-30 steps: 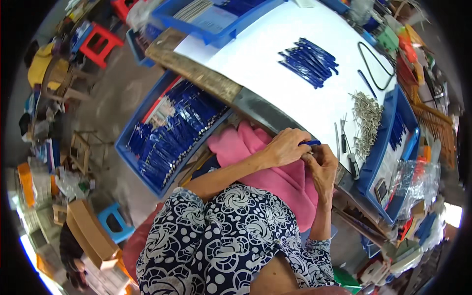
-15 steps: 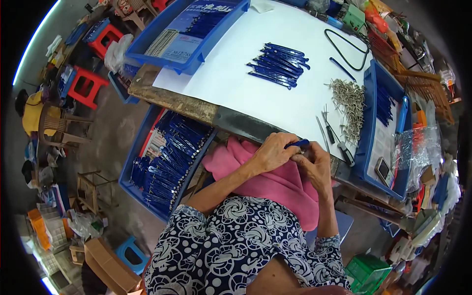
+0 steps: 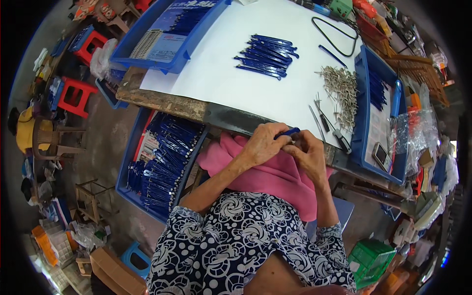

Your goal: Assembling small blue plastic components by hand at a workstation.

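Little has changed over the last second beyond the camera's turn: the left hand (image 3: 265, 143) still has its grip closed on a slim blue piece (image 3: 290, 132), held above the pink cloth (image 3: 228, 160) at the near edge of the table (image 3: 164, 102). The right hand (image 3: 310, 151) stays curled in beside it, but its fingers hide the contact, so I cannot tell whether its grip is closed. The blue bundle (image 3: 268, 56) and metal heap (image 3: 340, 92) look undisturbed, suggesting handling continues on this one piece.

Slim blue piece (image 3: 291, 132) is partly concealed by the left hand (image 3: 264, 145). Upper-left blue tray (image 3: 142, 63) is cropped at top.
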A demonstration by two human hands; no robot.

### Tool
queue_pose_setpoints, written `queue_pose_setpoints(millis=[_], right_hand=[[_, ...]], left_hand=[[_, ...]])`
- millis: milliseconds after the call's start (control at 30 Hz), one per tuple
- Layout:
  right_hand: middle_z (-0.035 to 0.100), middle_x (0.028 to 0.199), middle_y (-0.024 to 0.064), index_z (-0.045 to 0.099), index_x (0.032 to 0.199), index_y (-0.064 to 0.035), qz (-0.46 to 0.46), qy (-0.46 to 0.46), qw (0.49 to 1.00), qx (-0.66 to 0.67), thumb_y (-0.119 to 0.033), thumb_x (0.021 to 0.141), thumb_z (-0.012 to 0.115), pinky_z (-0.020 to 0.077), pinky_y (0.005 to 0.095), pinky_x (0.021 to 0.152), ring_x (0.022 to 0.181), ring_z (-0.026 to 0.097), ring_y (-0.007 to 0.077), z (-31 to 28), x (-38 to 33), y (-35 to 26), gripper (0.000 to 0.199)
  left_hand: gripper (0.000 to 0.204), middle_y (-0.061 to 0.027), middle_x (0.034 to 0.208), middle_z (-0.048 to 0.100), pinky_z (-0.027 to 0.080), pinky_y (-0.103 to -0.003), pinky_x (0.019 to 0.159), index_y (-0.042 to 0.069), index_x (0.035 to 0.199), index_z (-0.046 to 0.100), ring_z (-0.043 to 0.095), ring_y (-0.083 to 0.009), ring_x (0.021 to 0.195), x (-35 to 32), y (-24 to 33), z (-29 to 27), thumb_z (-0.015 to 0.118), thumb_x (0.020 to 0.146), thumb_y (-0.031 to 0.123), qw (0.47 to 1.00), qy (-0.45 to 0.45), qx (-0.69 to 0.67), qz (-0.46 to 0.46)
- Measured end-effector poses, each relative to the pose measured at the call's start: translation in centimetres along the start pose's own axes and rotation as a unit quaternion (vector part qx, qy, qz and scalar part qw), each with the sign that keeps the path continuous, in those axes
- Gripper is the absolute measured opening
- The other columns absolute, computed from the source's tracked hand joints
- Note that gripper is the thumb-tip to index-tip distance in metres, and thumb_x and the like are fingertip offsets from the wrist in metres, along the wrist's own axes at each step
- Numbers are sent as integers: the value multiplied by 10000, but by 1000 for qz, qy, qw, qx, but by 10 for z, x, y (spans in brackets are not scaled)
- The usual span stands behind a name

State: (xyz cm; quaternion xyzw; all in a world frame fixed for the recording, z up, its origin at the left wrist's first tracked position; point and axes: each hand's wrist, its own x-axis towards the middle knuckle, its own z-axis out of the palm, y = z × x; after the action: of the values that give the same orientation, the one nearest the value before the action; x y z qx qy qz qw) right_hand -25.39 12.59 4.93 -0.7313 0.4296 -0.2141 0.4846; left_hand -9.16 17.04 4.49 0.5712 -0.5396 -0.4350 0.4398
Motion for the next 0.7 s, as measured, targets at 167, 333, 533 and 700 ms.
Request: queue_pose_setpoints(millis=[167, 333, 533, 700], right_hand=[[563, 662, 27, 579, 922, 50, 52, -48, 988, 137, -60, 812, 571, 398, 217, 515, 569, 480, 72, -6, -1, -10, 156], [591, 680, 38, 557, 909, 48, -1, 31, 999, 9, -36, 800, 601, 419, 212, 523, 596, 535, 79, 9, -4, -8, 144], [566, 682, 9, 576, 989, 8, 2, -69, 995, 77, -105, 841, 562, 379, 204, 482, 529, 462, 61, 0, 1, -11, 187], [562, 650, -7, 622, 932, -2, 5, -18, 995, 94, -93, 815, 601, 360, 184, 455, 533, 478, 40, 4, 0, -10, 150]], left_hand=[[128, 10, 612, 499, 354, -228, 505, -18, 827, 589, 417, -46, 580, 0, 1, 0, 556, 808, 104, 1000, -13, -21, -6], [122, 23, 642, 508, 354, -207, 511, -14, 862, 594, 417, -40, 586, -1, -5, 2, 563, 827, 98, 999, -12, -28, -8], [183, -149, 685, 587, 428, -288, 576, -42, 889, 583, 517, -136, 594, 0, -11, -2, 557, 796, 113, 997, -22, -75, -20], [161, -130, 652, 560, 430, -276, 584, -45, 880, 581, 499, -105, 609, 1, -3, -3, 552, 800, 91, 997, -12, -74, -14]])
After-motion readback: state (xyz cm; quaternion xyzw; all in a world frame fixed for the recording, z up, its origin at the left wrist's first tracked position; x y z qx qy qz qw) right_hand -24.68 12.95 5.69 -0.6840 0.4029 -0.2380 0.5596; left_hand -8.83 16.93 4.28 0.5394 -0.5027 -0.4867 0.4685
